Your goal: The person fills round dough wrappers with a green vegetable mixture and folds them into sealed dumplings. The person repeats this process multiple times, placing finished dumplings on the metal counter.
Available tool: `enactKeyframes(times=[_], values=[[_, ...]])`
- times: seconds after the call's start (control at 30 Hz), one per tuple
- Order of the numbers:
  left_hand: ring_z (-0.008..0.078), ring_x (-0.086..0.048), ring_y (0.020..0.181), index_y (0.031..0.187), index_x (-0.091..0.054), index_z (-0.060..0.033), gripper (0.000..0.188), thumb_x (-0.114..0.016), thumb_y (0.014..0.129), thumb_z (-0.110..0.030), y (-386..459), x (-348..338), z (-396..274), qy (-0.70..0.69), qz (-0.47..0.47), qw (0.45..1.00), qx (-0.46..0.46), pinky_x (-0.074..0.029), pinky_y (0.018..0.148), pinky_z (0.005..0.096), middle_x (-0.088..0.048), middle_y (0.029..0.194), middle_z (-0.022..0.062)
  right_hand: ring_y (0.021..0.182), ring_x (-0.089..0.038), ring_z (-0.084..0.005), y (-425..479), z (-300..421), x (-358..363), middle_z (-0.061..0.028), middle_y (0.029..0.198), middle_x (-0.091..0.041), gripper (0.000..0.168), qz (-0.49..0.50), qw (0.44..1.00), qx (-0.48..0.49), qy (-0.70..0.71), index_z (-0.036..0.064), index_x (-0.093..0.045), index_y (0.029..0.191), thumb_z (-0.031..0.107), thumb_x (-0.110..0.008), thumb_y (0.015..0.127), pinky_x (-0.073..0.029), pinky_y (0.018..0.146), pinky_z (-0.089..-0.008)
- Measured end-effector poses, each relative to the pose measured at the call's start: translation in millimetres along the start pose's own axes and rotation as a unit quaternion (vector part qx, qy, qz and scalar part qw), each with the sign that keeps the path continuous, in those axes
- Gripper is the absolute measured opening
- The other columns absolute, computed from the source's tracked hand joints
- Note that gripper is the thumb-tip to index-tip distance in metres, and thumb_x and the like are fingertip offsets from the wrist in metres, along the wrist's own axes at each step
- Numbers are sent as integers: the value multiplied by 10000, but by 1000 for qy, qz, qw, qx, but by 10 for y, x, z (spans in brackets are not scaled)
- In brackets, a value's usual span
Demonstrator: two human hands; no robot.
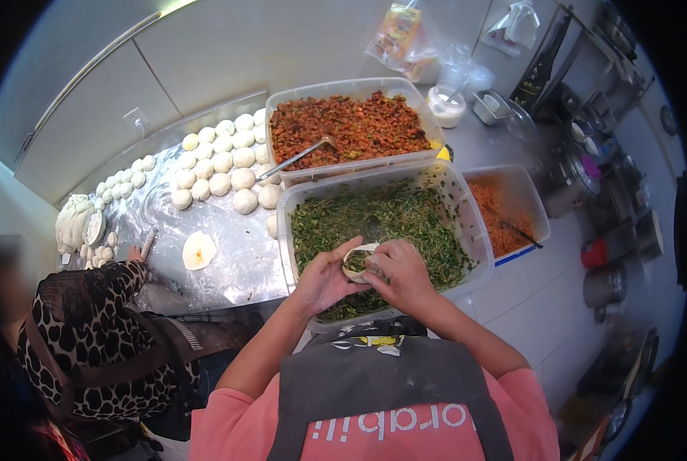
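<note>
Over a clear plastic tub [479,248] of chopped green vegetable filling [372,216], my two hands hold a dough wrapper [352,275] between them. Cupped beneath its left side is my left hand [327,276]. The fingers of my right hand [400,271] pinch the wrapper's rim on the other side. The dough forms an open-topped cup with green filling inside it. Part of the wrapper is hidden behind my right fingers.
Behind stands a tub of red filling [355,127] with a metal spoon [297,158]. Orange filling [496,213] sits in a tub at right. Dough balls [222,161] and a flat wrapper [199,251] lie on the floured metal table [164,230]. A co-worker's hand [135,253] touches a rolling pin [148,244].
</note>
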State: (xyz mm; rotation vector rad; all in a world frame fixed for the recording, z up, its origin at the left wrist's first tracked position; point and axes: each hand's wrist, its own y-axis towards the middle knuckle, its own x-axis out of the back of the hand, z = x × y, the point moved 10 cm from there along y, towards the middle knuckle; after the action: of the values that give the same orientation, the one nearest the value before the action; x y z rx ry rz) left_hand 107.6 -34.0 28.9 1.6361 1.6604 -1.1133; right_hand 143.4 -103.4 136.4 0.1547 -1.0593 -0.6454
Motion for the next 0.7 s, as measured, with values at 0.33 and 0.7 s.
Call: enactKeyframes(times=[0.33,0.7], values=[[270,-404,1230,1386,-248,-74,709,-256,896,-587,-17,-98,34,29,28,999,7,-307,1013,498,-380,1350,115,934,-507,-292,156,184,-34,-99,998,-544,240,1,999,44,-25,78,-583,872,187,-685,684,-398,776,-404],[249,-405,1231,1370,-267,-83,897,-172,788,-759,4,-51,135,75,15,997,23,-346,992,460,-375,1342,104,1027,-490,-275,212,143,-267,-102,1076,-542,192,43,999,10,-15,62,-597,837,155,-649,677,-382,840,-406]])
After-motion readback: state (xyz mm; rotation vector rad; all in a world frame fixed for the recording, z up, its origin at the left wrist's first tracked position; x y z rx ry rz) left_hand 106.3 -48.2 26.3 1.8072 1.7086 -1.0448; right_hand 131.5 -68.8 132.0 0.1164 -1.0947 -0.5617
